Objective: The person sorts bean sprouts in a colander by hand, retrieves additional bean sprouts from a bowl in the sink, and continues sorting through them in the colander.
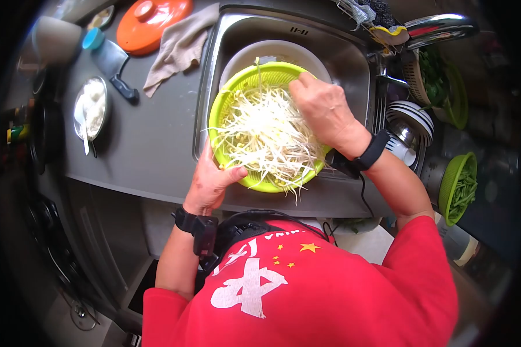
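Observation:
A lime-green plastic colander (219,104) heaped with white bean sprouts (266,136) is over the front of the sink, tilted toward me. My left hand (209,179) grips its near-left rim, thumb on the edge. My right hand (325,110) is at the far-right side of the colander, fingers curled down at the sprouts and rim; their tips are hidden, so what they pinch cannot be made out. Some sprouts hang over the near rim. Behind the colander, a whitish basin (283,51) sits in the steel sink (353,75).
Left on the counter are a bowl of white food with a spoon (91,107), a cleaver (113,63), a beige cloth (176,52) and an orange lid (153,23). To the right stand a faucet (440,29), stacked bowls (411,118) and a green basket of beans (460,188).

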Available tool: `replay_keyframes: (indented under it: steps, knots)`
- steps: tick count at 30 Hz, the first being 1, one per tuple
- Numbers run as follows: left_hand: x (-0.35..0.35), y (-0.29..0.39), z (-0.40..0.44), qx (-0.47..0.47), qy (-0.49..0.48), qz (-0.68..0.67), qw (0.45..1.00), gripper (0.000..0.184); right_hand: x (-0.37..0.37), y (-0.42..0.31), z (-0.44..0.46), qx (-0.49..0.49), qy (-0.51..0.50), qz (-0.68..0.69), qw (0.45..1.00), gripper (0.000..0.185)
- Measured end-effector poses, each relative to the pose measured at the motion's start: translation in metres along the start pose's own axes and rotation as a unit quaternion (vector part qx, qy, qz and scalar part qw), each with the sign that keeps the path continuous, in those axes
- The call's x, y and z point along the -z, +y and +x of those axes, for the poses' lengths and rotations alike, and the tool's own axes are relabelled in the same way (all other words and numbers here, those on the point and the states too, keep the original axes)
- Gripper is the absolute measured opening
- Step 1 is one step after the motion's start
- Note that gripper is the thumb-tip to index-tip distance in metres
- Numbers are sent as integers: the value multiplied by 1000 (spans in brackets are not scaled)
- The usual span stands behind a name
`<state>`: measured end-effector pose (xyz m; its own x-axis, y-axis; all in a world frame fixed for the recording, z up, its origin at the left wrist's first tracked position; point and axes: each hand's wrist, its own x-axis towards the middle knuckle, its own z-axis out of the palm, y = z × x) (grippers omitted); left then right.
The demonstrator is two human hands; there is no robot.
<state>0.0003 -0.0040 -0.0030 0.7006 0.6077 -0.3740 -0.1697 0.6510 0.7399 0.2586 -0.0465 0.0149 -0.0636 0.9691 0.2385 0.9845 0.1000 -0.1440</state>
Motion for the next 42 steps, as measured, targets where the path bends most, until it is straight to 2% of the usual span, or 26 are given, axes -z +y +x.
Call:
replay_keyframes:
  steps: [2, 5, 9, 12, 15, 21, 28, 32, 35, 36, 37, 38, 41, 42]
  knots:
    - [0, 1, -2, 6, 4, -6, 1000, 92, -1, 8, -5, -25, 66, 92, 993, 2]
    - [4, 0, -2, 14, 16, -9, 1000, 90, 10, 10, -6, -136, 59, 245, 958, 7]
    - [6, -2, -2, 20, 22, -12, 999, 89, 21, 7, -10, -282, 0, 434, 855, 9]
    - [9, -5, -1, 19, 20, -12, 1000, 89, 17, 14, -15, -299, -30, 531, 792, 14]
    - [8, -4, -1, 18, 17, -10, 1000, 89, 13, 19, -19, -319, -31, 590, 741, 16]
    - [9, -3, -4, 0, 17, -19, 1000, 86, 16, 26, -22, -332, 4, 640, 693, 18]
    - [14, -3, -7, -4, 33, -19, 999, 84, 25, 33, -25, -368, 11, 722, 586, 26]
    - [18, -1, -11, -5, 36, -20, 999, 83, 31, 45, -38, -380, 27, 722, 578, 30]
    - [22, 3, -15, -7, 43, -32, 999, 83, 7, 67, -70, -425, 38, 691, 583, 28]
    - [24, 3, -16, -8, 43, -36, 998, 83, 3, 69, -79, -434, -38, 631, 642, 20]
    - [27, 3, -17, -9, 42, -39, 998, 83, -9, 66, -94, -354, -93, 513, 776, 27]
    - [20, 1, -15, -9, 41, -38, 998, 83, -22, 68, -120, -285, -114, 314, 898, 30]
    - [22, 4, -16, -4, 38, -41, 998, 84, -38, 60, -123, -234, -2, 140, 962, 18]
    - [22, 4, -16, -4, 38, -37, 999, 84, -23, 58, -109, -302, 11, 217, 928, 15]
